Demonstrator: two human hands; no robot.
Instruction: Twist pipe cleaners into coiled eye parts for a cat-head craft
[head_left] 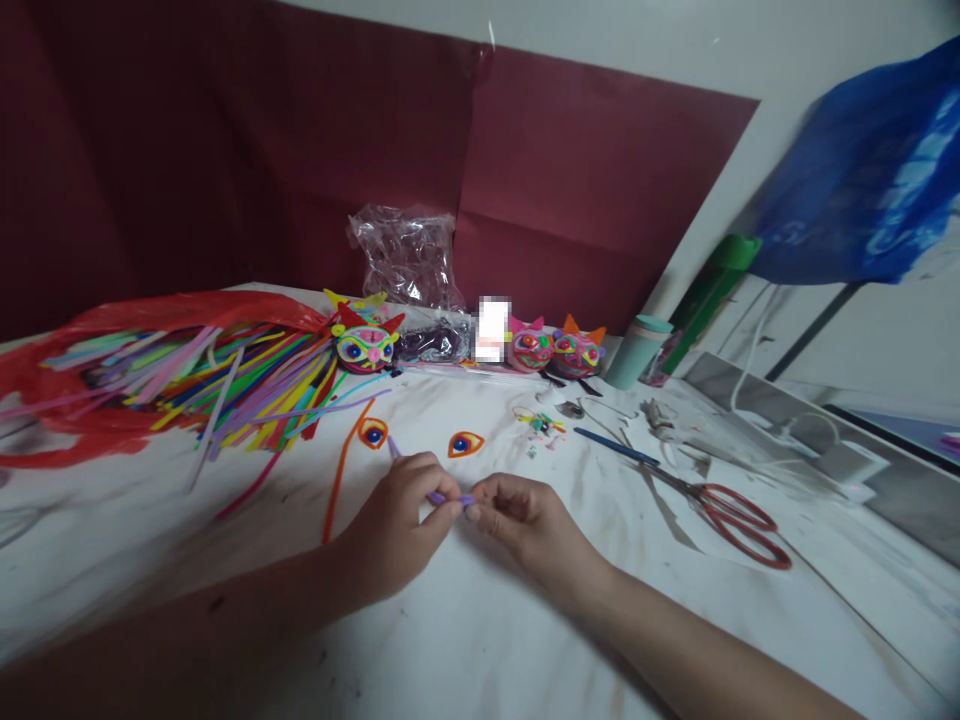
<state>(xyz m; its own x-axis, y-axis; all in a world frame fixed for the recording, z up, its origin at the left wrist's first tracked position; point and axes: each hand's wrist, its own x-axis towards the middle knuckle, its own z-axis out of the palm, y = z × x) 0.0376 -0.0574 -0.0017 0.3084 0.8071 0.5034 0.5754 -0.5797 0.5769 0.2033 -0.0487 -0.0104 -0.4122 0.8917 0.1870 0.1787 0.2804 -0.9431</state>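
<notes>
Purple strip, seemingly fuzzy: held at near centre, nearer than two orange-rimmed eye pieces; pinched between the fingertips of left hand and right hand. Judged light, soft, easily bent; best gripped close to any bend.

Both the left hand and right hand are totally bare, and so are the left forearm and right forearm – uncovered right out to the frame edges. There's a small mark on the left forearm – too blurry to make out, tbh.
</notes>
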